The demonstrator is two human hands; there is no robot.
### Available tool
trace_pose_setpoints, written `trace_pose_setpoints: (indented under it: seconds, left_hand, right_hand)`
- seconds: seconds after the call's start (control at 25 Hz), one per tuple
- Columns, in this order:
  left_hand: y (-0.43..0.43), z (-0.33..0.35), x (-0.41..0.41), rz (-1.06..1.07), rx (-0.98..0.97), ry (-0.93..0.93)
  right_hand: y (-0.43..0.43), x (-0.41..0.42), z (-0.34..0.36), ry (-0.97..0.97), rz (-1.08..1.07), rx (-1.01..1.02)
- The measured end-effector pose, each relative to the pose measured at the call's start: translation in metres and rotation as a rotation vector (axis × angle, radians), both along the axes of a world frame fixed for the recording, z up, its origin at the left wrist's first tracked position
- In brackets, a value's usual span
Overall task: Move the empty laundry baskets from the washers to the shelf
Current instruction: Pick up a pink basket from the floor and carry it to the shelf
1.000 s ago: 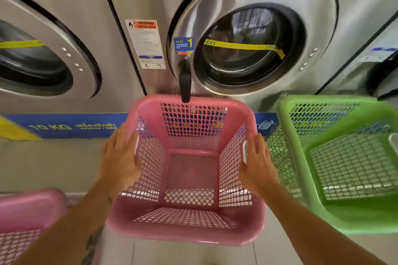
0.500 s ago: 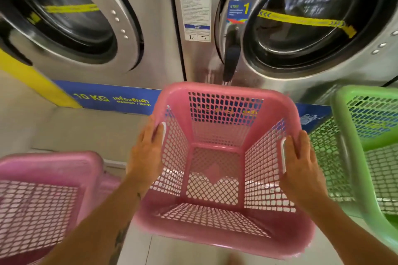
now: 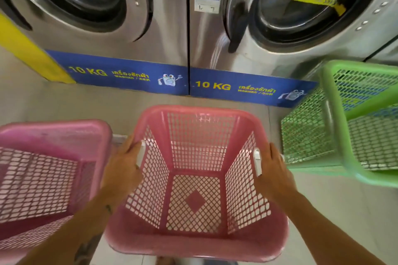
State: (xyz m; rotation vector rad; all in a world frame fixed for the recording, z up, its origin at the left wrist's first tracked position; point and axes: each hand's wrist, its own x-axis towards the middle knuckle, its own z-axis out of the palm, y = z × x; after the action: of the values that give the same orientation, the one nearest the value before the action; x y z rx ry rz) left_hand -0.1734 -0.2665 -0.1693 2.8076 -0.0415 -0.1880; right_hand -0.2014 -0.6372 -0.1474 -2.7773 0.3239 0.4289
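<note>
1. Left hand [image 3: 123, 165] grips the left rim of the pink basket [image 3: 200, 112], fingers curled round the edge.
2. Right hand [image 3: 272, 170] grips the right rim the same way.
3. Both arms reach straight out in front.
4. The pink basket is between the hands, near the washers [image 3: 163, 34].
5. A second pink basket [image 3: 53, 133] is just beside it on the left.
6. A green basket [image 3: 336, 114] is on the right.

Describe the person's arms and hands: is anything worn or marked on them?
Both arms are bare: no sleeves, gloves or watch show at the left hand or right hand. The left forearm carries dark tattoos; the right forearm shows no marking.
</note>
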Motion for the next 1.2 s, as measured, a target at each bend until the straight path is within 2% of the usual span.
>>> trace_pose_setpoints:
  seconds: [0.16, 0.32, 0.44, 0.6, 0.8, 0.92, 1.04, 1.2]
  left_hand:
    - [0.020, -0.044, -0.023, 0.051, -0.095, 0.051]
    - [0.037, -0.084, -0.037, 0.063, -0.152, 0.030]
    - [0.047, -0.108, -0.049, 0.035, -0.124, 0.036]
    - [0.050, -0.122, -0.066, -0.016, -0.054, 0.136]
    - [0.033, -0.064, -0.049, 0.094, -0.026, 0.259]
    - [0.005, -0.015, -0.037, 0.167, -0.105, 0.282]
    - [-0.037, 0.031, -0.031, 0.160, -0.259, 0.246]
    - [-0.120, 0.082, -0.027, 0.099, -0.331, 0.131]
  right_hand:
    - [0.029, -0.019, -0.047, 0.101, -0.018, -0.018]
    - [0.056, -0.035, -0.077, 0.080, -0.045, -0.094]
    - [0.067, -0.047, -0.091, 0.078, -0.084, -0.087]
    - [0.069, -0.063, -0.087, 0.129, -0.083, 0.013]
    - [0.057, -0.062, -0.049, 0.142, -0.010, 0.125]
    - [0.046, -0.062, -0.012, 0.075, -0.071, 0.213]
    - [0.020, -0.062, 0.018, 0.057, -0.112, 0.260]
    - [-0.043, -0.060, 0.047, -0.064, -0.059, 0.345]
